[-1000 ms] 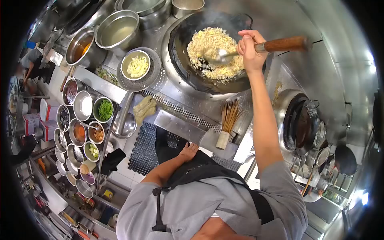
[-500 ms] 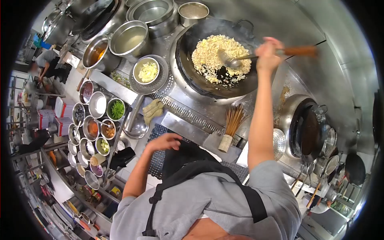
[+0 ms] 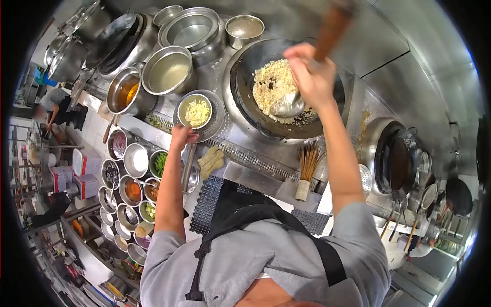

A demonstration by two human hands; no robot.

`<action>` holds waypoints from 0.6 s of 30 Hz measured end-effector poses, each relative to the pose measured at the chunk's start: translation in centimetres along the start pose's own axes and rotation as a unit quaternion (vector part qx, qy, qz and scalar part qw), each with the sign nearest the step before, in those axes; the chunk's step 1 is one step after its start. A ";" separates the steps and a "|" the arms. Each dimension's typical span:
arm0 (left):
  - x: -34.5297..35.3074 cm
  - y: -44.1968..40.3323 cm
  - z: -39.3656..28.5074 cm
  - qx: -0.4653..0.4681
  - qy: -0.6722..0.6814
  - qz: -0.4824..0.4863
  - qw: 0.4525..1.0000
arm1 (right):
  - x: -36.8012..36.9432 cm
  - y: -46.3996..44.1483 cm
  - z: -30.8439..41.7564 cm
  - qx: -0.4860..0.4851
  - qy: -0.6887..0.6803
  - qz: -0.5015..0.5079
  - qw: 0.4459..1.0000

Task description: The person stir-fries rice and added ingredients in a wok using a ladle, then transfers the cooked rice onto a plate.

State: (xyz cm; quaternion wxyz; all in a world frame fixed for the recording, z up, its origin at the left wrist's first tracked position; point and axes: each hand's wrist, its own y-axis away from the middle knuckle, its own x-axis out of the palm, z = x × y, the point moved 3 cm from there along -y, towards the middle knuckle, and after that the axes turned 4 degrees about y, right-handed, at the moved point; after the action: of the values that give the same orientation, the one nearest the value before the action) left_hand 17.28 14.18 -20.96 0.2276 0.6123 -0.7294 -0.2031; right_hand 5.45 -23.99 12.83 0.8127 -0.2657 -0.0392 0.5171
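My right hand [image 3: 313, 77] is wrapped round the wooden handle of a ladle [image 3: 289, 106]. The handle's end points up, and the bowl of the ladle rests in pale, crumbly food with rice-like grains [image 3: 271, 87] inside a large wok [image 3: 255, 51]. At the left, my left hand [image 3: 184, 135] has its fingers curled at the near rim of a small metal bowl [image 3: 181, 108] of shredded pale-yellow vegetable [image 3: 197, 112]. This bowl sits on a perforated strainer [image 3: 219, 115], whose handle runs down below my hand.
Metal pots of liquid [image 3: 166, 77] stand behind the strainer. Several ingredient bowls [image 3: 136, 159] fill the left side. A folded cloth [image 3: 210, 161] and a holder with thin sticks [image 3: 303, 189] lie near the stove edge. A second wok [image 3: 401, 161] is at right. Another person [image 3: 53, 105] bends far left.
My left hand has moved forward from near my body to the metal bowl. The ladle has swung more upright and its bowl has shifted toward me through the food.
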 end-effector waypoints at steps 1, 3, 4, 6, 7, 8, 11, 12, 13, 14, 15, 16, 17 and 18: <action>-0.1 -1.1 0.2 -0.007 0.006 -0.005 1.000 | 0.2 1.1 0.2 0.008 -0.020 -0.022 1.000; -0.3 -2.2 0.3 -0.010 0.025 -0.010 1.000 | 1.0 3.9 -2.1 0.046 -0.078 -0.053 0.995; -0.3 -2.8 0.3 -0.010 0.027 -0.023 0.999 | 0.6 3.5 -4.9 0.006 -0.028 -0.081 0.996; -0.3 -4.4 0.9 -0.019 0.048 -0.023 0.998 | -1.3 2.7 -8.4 -0.033 0.043 -0.126 0.991; -0.5 -4.9 1.6 -0.010 0.039 -0.017 0.999 | -2.0 2.5 -7.2 -0.033 0.062 -0.137 0.988; -0.4 -5.9 1.9 0.003 0.035 -0.012 0.999 | -3.2 3.1 -5.7 0.000 -0.025 -0.144 0.989; -0.2 -6.3 2.3 0.037 0.045 -0.009 0.998 | -3.0 5.7 -0.6 -0.013 -0.069 -0.147 0.987; 0.4 -5.5 1.6 0.044 0.062 0.002 0.997 | -2.2 5.8 -2.7 -0.012 -0.044 -0.165 0.985; 0.6 -4.4 0.9 0.050 0.076 0.014 0.996 | -1.6 6.0 -6.1 -0.010 -0.018 -0.187 0.982; 0.7 -3.9 0.1 0.054 0.065 0.027 0.996 | -1.8 5.2 -8.9 -0.030 -0.025 -0.190 0.981; 0.4 -3.1 -0.2 0.059 0.056 0.038 0.996 | -3.0 3.9 -10.2 -0.010 -0.022 -0.186 0.982; 0.2 -1.8 -0.7 0.063 0.048 0.047 0.996 | -3.8 3.6 -8.5 -0.004 -0.054 -0.165 0.985; 0.0 -0.8 -1.5 0.066 0.037 0.059 0.995 | -4.9 2.7 -6.6 -0.005 -0.087 -0.141 0.986; -0.3 1.3 -2.3 0.067 0.026 0.070 0.995 | -5.4 3.1 -4.2 0.009 -0.120 -0.145 0.982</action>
State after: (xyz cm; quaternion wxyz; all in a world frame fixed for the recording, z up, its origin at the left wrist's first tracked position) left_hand 17.67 14.62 -18.38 0.2187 0.5784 -0.7765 -0.1213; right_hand 1.80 -29.32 8.86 0.8710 -0.1854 -0.1699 0.4220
